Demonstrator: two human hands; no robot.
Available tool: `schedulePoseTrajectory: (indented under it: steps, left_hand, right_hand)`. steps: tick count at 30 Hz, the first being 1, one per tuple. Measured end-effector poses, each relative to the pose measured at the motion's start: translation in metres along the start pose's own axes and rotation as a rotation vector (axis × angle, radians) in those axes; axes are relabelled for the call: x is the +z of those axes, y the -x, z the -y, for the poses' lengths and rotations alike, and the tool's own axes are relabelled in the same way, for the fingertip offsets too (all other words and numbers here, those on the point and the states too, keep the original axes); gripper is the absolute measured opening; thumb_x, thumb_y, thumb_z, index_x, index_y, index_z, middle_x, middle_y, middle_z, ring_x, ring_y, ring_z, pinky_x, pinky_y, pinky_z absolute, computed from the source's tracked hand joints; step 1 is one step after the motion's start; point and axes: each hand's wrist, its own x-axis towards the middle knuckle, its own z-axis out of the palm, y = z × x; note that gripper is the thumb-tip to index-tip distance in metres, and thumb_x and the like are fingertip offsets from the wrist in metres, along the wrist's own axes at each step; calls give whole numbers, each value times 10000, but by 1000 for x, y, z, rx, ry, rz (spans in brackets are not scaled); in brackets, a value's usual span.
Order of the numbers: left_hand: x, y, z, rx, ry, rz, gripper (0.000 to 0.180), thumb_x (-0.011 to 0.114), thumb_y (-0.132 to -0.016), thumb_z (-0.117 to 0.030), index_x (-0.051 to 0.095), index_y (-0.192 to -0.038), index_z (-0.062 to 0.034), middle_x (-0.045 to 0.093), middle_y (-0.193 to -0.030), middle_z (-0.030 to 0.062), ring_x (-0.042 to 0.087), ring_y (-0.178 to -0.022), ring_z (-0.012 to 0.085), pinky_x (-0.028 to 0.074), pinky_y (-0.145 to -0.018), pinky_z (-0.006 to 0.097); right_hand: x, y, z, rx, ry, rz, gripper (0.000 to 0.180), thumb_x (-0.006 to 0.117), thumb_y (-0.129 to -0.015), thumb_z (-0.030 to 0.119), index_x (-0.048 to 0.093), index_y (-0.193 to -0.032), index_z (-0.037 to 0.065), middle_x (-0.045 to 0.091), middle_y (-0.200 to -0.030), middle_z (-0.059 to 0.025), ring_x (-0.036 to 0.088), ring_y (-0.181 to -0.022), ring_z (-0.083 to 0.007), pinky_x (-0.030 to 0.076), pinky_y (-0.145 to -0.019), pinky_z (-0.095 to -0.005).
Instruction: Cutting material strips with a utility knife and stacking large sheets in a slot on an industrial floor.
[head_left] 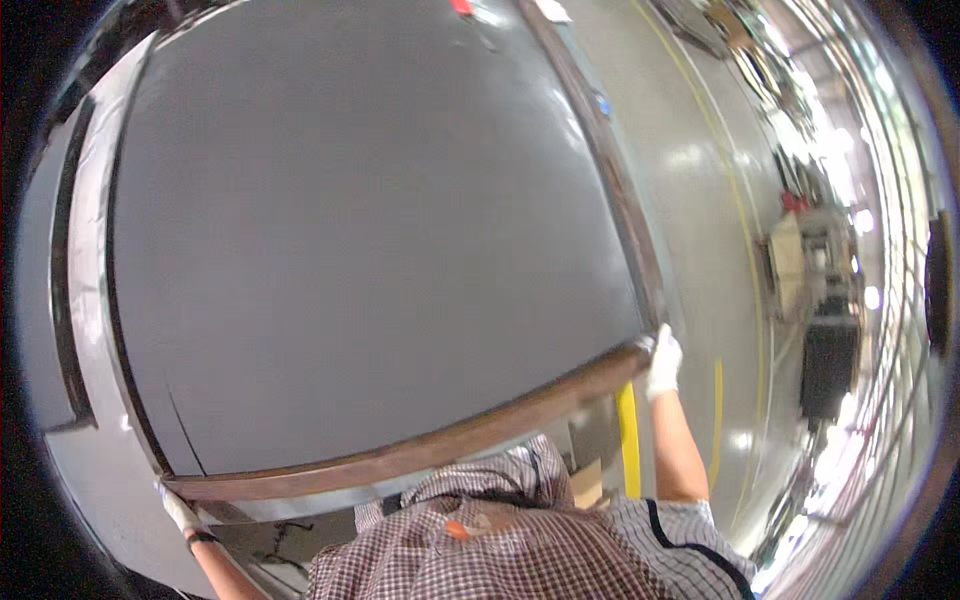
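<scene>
A very large grey flat panel [360,230] with a brown, rust-coloured edge [430,445] fills most of the view. My left hand [178,508], in a white glove, grips its near left corner. My right hand [663,362], also in a white glove, grips its near right corner. Both arms are spread wide along the panel's near edge. My checked shirt [520,540] shows at the bottom.
A pale metal frame or second sheet [85,260] lies along the panel's left side. To the right is a shiny grey floor with yellow lines [745,230], a yellow post [628,440], and machines [815,290] farther right.
</scene>
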Motion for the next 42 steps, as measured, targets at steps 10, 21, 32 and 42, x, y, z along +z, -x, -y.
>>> schedulePoseTrajectory:
  steps: [10,21,32,42]
  left_hand:
    - [57,18,-8,-5,249,-226,615,444,-971,-507,550,-1279,14,582,-1242,120,567,-1067,252,447,-946,391]
    - [115,90,-16,-42,116,-263,595,385,-981,-498,484,-1353,-45,518,-1347,117,487,-1218,284,351,-1058,441]
    - [124,59,-31,-82,-35,-194,522,415,-961,-409,537,-1309,-40,579,-1249,118,573,-1104,306,465,-954,446]
    - [125,-25,-39,-45,159,-208,626,337,-984,-535,499,-1346,-50,571,-1303,112,545,-1178,295,443,-988,420]
  right_hand:
    - [8,4,-42,-55,-109,-180,443,488,-979,367,634,-782,-2,654,-771,-74,561,-713,-200,449,-747,-357]
    - [28,-61,-10,25,-133,-321,601,454,-988,448,579,-1209,-96,635,-1187,-160,586,-1070,-251,447,-940,-384]
    - [51,-83,7,-54,-316,-302,594,481,-973,445,565,-1195,-100,598,-1248,-154,563,-1074,-248,436,-948,-364]
    - [106,-69,25,-135,-130,-240,565,478,-980,440,641,-983,-100,665,-989,-113,568,-885,-211,431,-846,-344]
